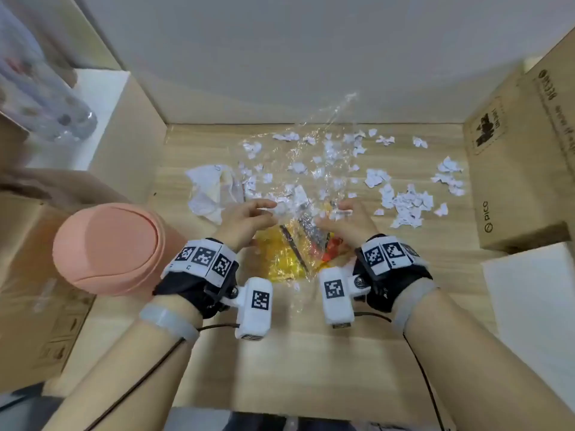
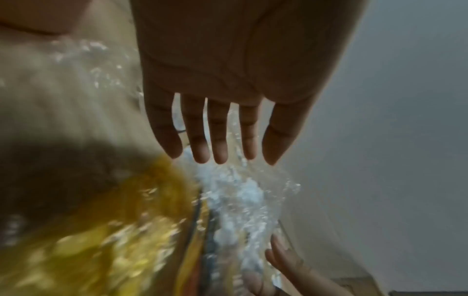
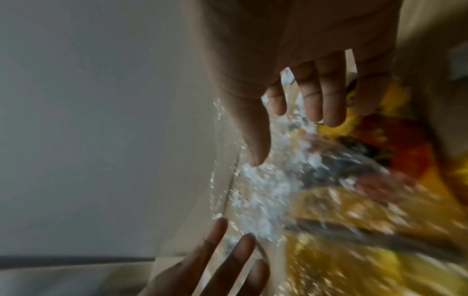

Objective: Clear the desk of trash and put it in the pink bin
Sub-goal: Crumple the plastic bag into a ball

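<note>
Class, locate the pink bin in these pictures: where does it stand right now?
In the head view the pink bin stands at the desk's left edge, just left of the left hand, with a crumpled white bag behind it to the right.

Bin point(image 1: 113, 248): left desk edge.
Wrapper point(image 1: 289, 256): centre, between hands.
Paper scraps point(image 1: 407, 203): behind, rightward.
Boxes point(image 1: 522, 169): far right.

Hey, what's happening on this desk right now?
A person is clearing trash. Both hands, the left hand and the right hand, reach with straight fingers into a crinkled clear plastic sheet lying over torn paper scraps and a yellow wrapper. Neither hand plainly grips anything. The pink bin stands at the left, lid closed.
</note>
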Demonstrator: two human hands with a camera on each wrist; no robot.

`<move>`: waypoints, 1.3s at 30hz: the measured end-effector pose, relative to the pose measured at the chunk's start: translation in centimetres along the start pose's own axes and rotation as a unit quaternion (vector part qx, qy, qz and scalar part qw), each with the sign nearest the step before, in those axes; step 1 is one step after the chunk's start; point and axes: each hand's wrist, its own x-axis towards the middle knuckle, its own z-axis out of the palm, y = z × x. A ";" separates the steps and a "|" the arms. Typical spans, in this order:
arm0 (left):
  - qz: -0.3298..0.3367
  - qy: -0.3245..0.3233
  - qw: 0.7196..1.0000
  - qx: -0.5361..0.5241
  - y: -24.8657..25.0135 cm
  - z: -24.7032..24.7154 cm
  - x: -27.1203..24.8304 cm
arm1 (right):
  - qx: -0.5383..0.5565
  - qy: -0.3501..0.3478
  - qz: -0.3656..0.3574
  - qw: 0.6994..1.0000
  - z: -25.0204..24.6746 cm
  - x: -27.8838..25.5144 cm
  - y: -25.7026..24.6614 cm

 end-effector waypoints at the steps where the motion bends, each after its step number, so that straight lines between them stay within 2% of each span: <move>1: -0.017 -0.012 1.000 0.002 -0.6 0.2 -0.2 | -0.027 -0.004 0.010 1.000 0.6 0.0 0.3; 4: -0.042 -0.044 0.998 -0.023 -2.3 0.3 -0.5 | -0.045 -0.002 0.016 0.999 2.1 0.3 1.2; 7: -0.020 -0.072 0.997 -0.006 -2.5 -0.2 -1.1 | 0.074 -0.029 -0.020 0.997 2.3 0.1 0.9; 11: 0.073 -0.154 0.985 -0.008 0.3 -0.3 -2.3 | 0.248 -0.123 -0.099 0.956 1.7 -2.3 -2.5; 13: 0.150 -0.160 0.976 0.020 2.4 -0.1 -2.5 | 0.249 -0.191 -0.127 0.941 1.3 -3.8 -4.4; 15: 0.199 -0.135 0.970 0.033 4.2 -0.2 -2.2 | 0.201 -0.227 -0.160 0.939 0.3 -5.2 -6.1; 16: 0.211 -0.119 0.970 0.032 4.8 -0.3 -2.1 | 0.171 -0.215 -0.183 0.944 -0.5 -5.9 -7.0; 17: 0.213 -0.104 0.971 0.031 5.3 -0.5 -1.9 | 0.142 -0.169 -0.215 0.951 -1.4 -6.5 -7.7; 19: 0.205 -0.085 0.975 0.028 5.7 -1.0 -1.5 | 0.115 0.002 -0.295 0.949 -3.5 -7.5 -8.8; 20: 0.201 -0.083 0.976 0.029 5.9 -1.2 -1.3 | 0.101 0.084 -0.331 0.934 -4.5 -7.9 -9.1; 21: 0.204 -0.085 0.975 0.034 6.1 -1.3 -1.3 | 0.068 0.135 -0.354 0.923 -5.4 -8.1 -9.4; 22: 0.212 -0.088 0.973 0.038 6.4 -1.3 -1.3 | 0.020 0.140 -0.362 0.921 -6.0 -8.4 -9.6; 23: 0.224 -0.092 0.969 0.042 6.8 -1.2 -1.5 | -0.036 0.102 -0.354 0.929 -6.3 -8.5 -9.6; 25: 0.252 -0.098 0.961 0.053 7.9 -0.6 -1.9 | -0.123 -0.028 -0.326 0.937 -5.7 -8.6 -9.4; 27: 0.277 -0.094 0.954 0.066 8.9 0.0 -2.1 | -0.137 -0.120 -0.337 0.924 -4.3 -8.9 -8.7; 28: 0.287 -0.091 0.951 0.071 9.2 0.2 -2.0 | -0.113 -0.137 -0.350 0.920 -3.6 -9.0 -8.4; 30: 0.307 -0.094 0.943 0.093 9.6 0.6 -1.8 | -0.043 -0.110 -0.349 0.930 -2.7 -8.6 -7.8; 33: 0.335 -0.129 0.923 0.139 10.1 0.6 -2.5 | 0.044 -0.023 -0.315 0.948 -2.4 -7.9 -7.8; 35: 0.349 -0.107 0.923 0.121 10.6 -0.5 -2.7 | 0.050 0.025 -0.306 0.951 -3.0 -7.6 -7.8; 37: 0.318 -0.067 0.942 0.084 10.9 -1.8 -2.9 | 0.121 0.008 -0.293 0.949 -3.5 -7.7 -7.9; 39: 0.235 -0.107 0.963 0.083 10.7 -2.1 -3.4 | 0.230 -0.060 -0.284 0.929 -3.5 -8.1 -8.3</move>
